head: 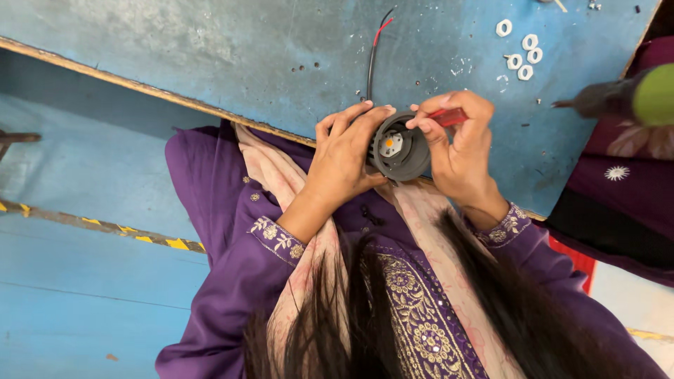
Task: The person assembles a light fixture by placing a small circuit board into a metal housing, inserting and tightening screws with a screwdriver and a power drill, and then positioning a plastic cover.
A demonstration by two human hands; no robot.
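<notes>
While long dark hair and a purple embroidered sleeve (232, 238) fill the nearest part of the view, the two hands meet just above them at the edge of the blue table (210, 49). The left hand (342, 163) wraps around the side of a round dark lamp housing (401, 151), its fingers curled over the rim and its palm pressed against the ribbed body. The right hand (460, 151) cups the other side of the housing, and its thumb and forefinger pinch the red handle of a small screwdriver (449, 116) that points into the open face. Inside that face sits a pale hexagonal plate with a small orange spot (388, 142) at its middle. The housing hangs between both hands right at the table's near edge, not resting flat on it. From its back a black and red wire pair (374, 49) runs away across the tabletop. Farther off, near the right corner, several white nuts (523, 52) lie loose together on the blue surface. Beside them, another person's dark sleeve (618, 175) reaches in, next to a green-ended tool (649, 95).
</notes>
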